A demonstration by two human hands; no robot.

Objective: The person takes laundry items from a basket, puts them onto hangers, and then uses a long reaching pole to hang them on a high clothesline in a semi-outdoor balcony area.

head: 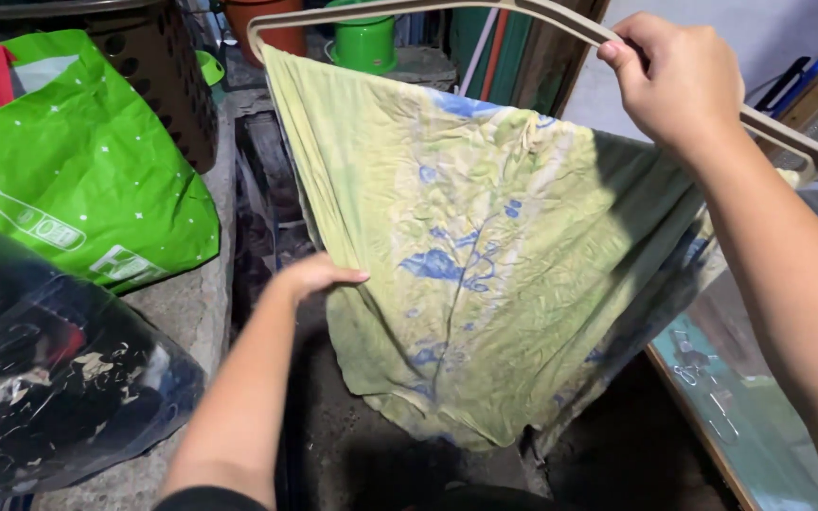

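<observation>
So on the far left there's a green shopping bag [78, 170] stuffed full, contents hidden, with a dark plastic bag [49, 378] of bundled stuff below it, both on a rough concrete ledge [186, 308]. A dark perforated basket [158, 66] stands behind. Left hand [310, 276] lies flat, fingers together, against the edge of a yellow-green cloth with blue print [485, 284]. That cloth hangs from a beige hanger [409, 9], which the right hand [679, 80] grips tight. Green pot [364, 38] at the back, dirt floor below.
</observation>
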